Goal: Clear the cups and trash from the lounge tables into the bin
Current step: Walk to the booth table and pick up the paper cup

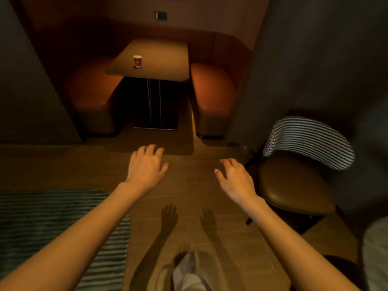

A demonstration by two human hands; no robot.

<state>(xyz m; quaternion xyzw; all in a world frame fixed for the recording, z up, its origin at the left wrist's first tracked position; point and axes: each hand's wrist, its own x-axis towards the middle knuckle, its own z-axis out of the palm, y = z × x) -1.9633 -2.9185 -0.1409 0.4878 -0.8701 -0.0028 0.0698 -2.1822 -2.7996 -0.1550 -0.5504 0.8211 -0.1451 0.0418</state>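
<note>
A red paper cup (137, 61) stands upright near the front left corner of a tan booth table (159, 59) straight ahead. My left hand (146, 165) and my right hand (235, 177) are stretched out in front of me over the wooden floor, palms down, fingers apart, holding nothing. Both hands are well short of the table and the cup. No bin is in view.
Orange padded benches (212, 91) flank the table on both sides inside a dark alcove. A chair with a striped back (308, 139) and brown seat stands at my right. A striped rug (42, 223) lies on the floor at my left.
</note>
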